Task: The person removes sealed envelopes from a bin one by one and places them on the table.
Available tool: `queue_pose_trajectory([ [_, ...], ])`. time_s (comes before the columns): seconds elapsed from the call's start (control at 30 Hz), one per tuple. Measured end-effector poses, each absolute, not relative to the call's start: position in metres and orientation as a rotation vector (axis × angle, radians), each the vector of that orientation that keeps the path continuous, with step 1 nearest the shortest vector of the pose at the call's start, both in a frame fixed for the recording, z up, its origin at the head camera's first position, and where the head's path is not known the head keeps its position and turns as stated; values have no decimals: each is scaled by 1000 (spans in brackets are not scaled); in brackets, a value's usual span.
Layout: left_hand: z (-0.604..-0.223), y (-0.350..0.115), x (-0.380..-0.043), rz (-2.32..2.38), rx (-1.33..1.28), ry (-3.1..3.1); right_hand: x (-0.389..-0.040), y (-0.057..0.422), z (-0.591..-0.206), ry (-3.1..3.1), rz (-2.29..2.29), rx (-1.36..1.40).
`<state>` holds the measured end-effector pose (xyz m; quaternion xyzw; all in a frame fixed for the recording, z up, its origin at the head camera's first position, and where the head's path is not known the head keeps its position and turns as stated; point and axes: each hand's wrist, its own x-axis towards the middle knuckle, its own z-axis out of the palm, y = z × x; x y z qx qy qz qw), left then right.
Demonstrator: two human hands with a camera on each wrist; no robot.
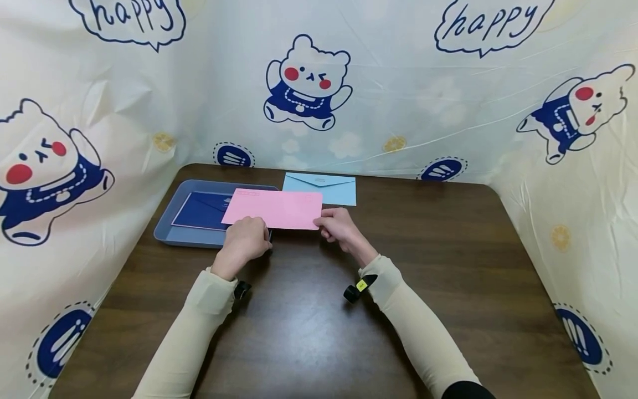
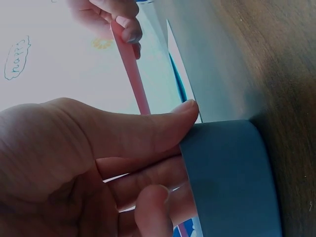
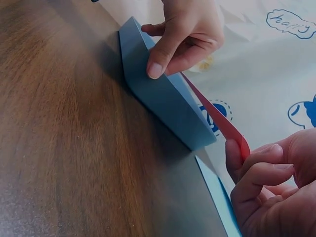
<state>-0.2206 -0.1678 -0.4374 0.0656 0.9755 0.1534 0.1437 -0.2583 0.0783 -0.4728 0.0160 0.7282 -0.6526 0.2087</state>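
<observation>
- The left hand [image 1: 245,239] pinches the rim of a shallow blue-grey rectangular tray [image 1: 191,240] about its near right corner, toward the dark brown wooden desk's [image 1: 309,288] far left corner.
- The right hand [image 1: 341,228] pinches the near right corner of a pink rectangular paper envelope [image 1: 274,209].
- From that grip the pink envelope extends left, long axis side to side, its left end above the tray.
- Beyond, a navy rectangular paper envelope [image 1: 199,211] lies in the tray; a light blue rectangular paper envelope [image 1: 335,193] lies by the desk's far edge.
</observation>
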Motion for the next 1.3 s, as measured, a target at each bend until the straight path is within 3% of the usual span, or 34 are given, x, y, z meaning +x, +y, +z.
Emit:
queue_pose_trajectory([
  [1.3,-437,-167,-220,441,169,2813,-246,123,-481,2042,-1800,85],
])
